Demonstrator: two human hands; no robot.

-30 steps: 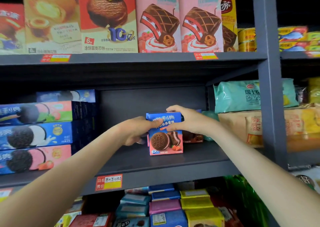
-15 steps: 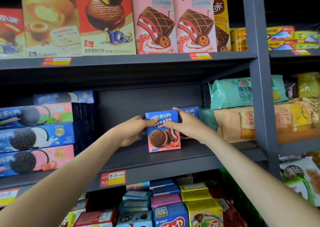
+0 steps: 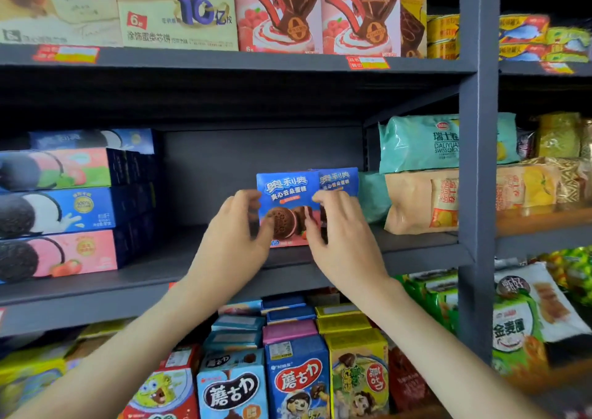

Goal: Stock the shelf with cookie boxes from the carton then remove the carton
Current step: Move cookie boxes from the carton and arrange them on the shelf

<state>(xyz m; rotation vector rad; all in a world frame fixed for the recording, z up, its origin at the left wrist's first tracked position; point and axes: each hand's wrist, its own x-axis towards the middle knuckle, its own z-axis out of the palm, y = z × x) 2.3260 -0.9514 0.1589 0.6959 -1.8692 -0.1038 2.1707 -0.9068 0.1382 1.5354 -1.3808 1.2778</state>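
Stacks of flat blue and pink cookie packs (image 3: 57,210) fill the frame's left. At centre, the left hand (image 3: 234,236) pinches the left edge of an upright blue-and-pink cardboard cookie box (image 3: 288,201) standing on the grey metal shelf (image 3: 192,274). The right hand (image 3: 342,242) grips its right edge with curled fingers. A matching second box (image 3: 339,180) stands just behind, right of it.

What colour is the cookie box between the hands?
Cookie box: blue top, pink bottom; head view.

Both arms reach fwd & up, L hand (image 3: 238,226) & R hand (image 3: 339,229) near each other, fingers curled, grip unclear (blur).
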